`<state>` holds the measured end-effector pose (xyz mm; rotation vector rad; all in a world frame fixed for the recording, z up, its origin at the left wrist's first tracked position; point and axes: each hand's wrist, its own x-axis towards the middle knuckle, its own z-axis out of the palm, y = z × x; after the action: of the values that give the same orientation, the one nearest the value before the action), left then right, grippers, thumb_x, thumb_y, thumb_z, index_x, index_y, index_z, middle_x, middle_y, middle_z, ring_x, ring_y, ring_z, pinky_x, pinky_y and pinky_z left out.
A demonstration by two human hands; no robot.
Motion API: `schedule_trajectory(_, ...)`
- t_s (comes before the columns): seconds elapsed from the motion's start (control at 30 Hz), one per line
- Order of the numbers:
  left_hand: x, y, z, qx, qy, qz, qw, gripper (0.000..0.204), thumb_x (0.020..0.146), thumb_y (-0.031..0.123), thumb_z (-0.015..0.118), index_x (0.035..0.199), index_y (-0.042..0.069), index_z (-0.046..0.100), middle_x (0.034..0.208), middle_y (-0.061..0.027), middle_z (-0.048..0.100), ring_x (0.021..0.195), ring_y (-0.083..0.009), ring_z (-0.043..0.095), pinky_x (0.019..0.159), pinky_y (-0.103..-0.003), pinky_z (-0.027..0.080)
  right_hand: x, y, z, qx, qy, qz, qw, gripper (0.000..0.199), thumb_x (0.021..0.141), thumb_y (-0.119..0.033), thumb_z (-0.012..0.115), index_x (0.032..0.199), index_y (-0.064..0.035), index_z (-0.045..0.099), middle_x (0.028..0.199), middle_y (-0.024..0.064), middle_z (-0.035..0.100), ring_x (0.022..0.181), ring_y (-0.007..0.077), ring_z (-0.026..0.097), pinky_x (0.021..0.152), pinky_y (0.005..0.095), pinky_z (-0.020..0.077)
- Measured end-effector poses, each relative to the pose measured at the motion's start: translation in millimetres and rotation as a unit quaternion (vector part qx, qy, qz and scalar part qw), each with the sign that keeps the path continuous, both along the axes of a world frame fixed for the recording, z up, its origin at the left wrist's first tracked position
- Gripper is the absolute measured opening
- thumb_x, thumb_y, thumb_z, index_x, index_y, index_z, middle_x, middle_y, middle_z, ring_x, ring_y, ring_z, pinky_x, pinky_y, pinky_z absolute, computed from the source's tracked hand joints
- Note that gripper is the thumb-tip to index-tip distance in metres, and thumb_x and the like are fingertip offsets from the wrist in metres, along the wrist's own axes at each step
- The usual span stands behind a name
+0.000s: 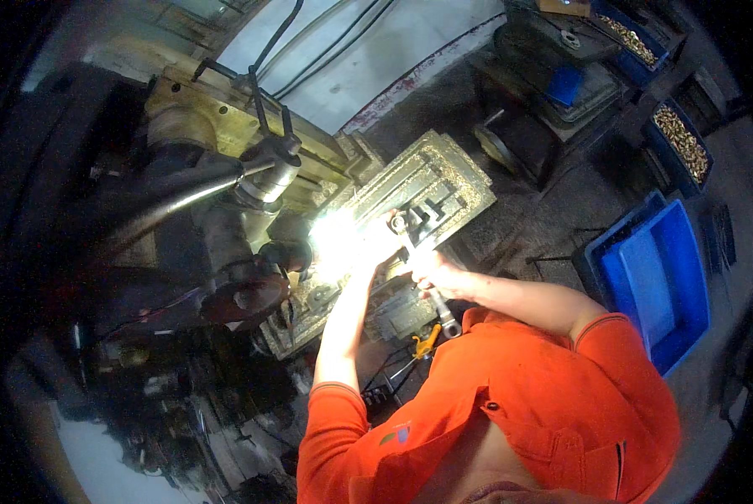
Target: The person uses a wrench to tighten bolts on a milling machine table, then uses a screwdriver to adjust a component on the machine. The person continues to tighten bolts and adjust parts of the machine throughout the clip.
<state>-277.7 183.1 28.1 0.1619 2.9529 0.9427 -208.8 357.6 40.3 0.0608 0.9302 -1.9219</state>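
A long metal wrench (pixel 444 314) slants across the front edge of the machine's worktable (pixel 456 172). My right hand (pixel 433 274) is closed around its shaft. The wrench's far ring end sits by a dark metal clamp block (pixel 429 212) on the table; whether it is seated on a nut I cannot tell. My left hand (pixel 381 244) reaches to the table beside that ring end. Glare from a bright lamp (pixel 336 239) washes out its fingers, so their grip is hidden. Metal chips lie scattered over the table.
A machine head with a long lever (pixel 187 191) stands to the left. Below the worktable hangs a yellow-handled tool (pixel 427 343). On the right are a large blue bin (pixel 694 277) and a blue crate (pixel 702 160) of small brass-coloured parts. A stool-like seat (pixel 498 151) stands behind the table.
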Motion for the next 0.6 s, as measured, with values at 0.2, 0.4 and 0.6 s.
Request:
schedule_trajectory(0.2,-6,10,16,0.028,-0.056,-0.042,0.997,0.061,0.058,0.028,0.068,0.106,-0.005,0.055,0.093,-0.0217,0.061,0.087,-0.0288,0.061,0.078,-0.032,0.046,7,-44,30,0.003,-0.112,-0.135,0.984,0.01,0.083,-0.012,0.05,0.084,-0.0055,0.058,0.064,-0.002,0.042,0.05,0.0087,0.041,0.048,0.0314,0.0497)
schedule_trajectory(0.4,-6,1,10,0.001,-0.118,-0.024,0.993,0.071,0.053,0.025,0.07,0.114,-0.006,0.05,0.102,-0.0217,0.059,0.095,-0.0256,0.058,0.083,-0.029,0.044,3,-54,33,-0.029,-0.119,-0.12,0.985,0.02,0.088,-0.012,0.044,0.098,-0.0001,0.056,0.065,0.001,0.041,0.052,0.0113,0.041,0.055,0.0374,0.0492)
schedule_trajectory(0.6,-5,-5,-15,0.014,0.022,-0.031,0.999,0.042,0.054,0.02,0.069,0.09,0.001,0.058,0.071,-0.0059,0.06,0.063,-0.0106,0.051,0.061,-0.027,0.044,-11,-4,8,0.027,-0.036,0.025,0.999,0.021,0.087,-0.016,0.046,0.096,-0.0015,0.058,0.057,-0.0032,0.038,0.04,0.0057,0.03,0.034,0.0209,0.0303)
